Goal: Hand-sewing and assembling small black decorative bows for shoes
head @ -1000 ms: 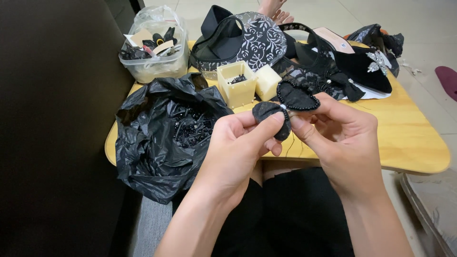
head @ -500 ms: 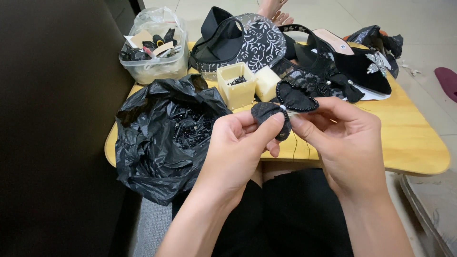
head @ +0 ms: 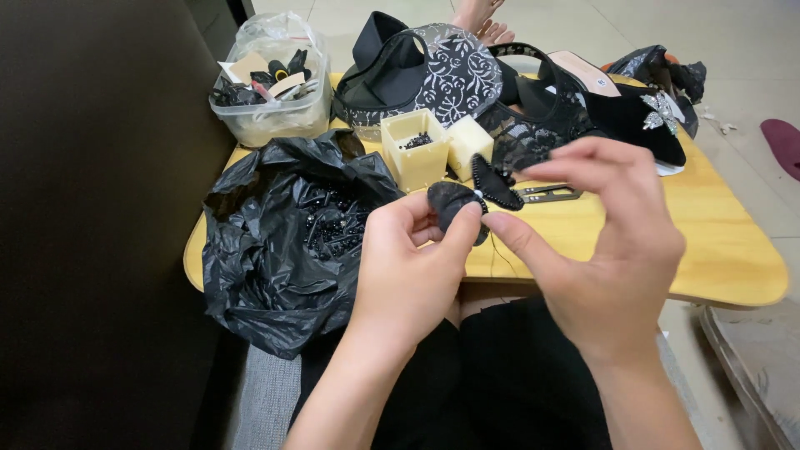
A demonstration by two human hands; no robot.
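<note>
My left hand (head: 408, 267) pinches a small black butterfly-shaped fabric ornament (head: 492, 185) with a beaded edge, holding it above the front edge of a low wooden table (head: 708, 250). My right hand (head: 608, 242) is just right of it, fingers spread and raised. Its thumb tip rests against the ornament beside my left thumb. A thin dark thread hangs down below the ornament.
An open black plastic bag (head: 267, 258) with black beads lies at the left. Behind it are two pale yellow boxes (head: 412, 150), a clear tub of trimmings (head: 271, 108), black lace shoes (head: 450, 75), a black shoe with a silver butterfly (head: 658, 112) and metal snips (head: 546, 194). Another person's foot (head: 483, 21) shows beyond.
My right hand has let go of the ornament and opened, fingers lifting up and to the right. My left hand still holds the ornament in about the same place.
</note>
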